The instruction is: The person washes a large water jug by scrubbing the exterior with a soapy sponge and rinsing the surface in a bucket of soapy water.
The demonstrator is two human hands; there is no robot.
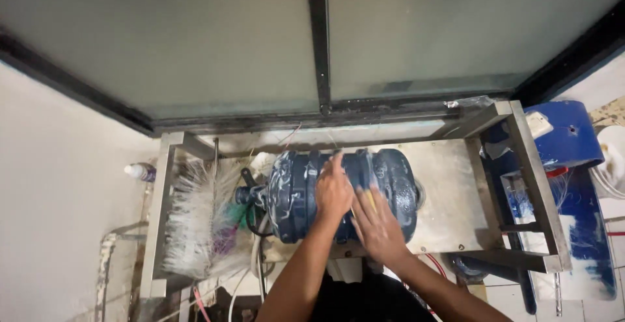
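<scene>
A large dark blue water jug (306, 195) lies on its side on a metal-framed stand (449, 198), its neck pointing left and soapy foam streaked over it. My left hand (333, 190) rests flat on top of the jug near its middle. My right hand (376, 225) presses against the jug's near side, fingers spread, with something thin and yellowish under them that I cannot make out. A big white-bristled brush (195, 224) stands just left of the jug's neck.
A frosted glass window (319, 35) rises behind the stand. A small white bottle (140, 171) sits at the left wall. Blue plastic parts (566, 140) stand to the right. Hoses and red wires hang under the stand's front edge.
</scene>
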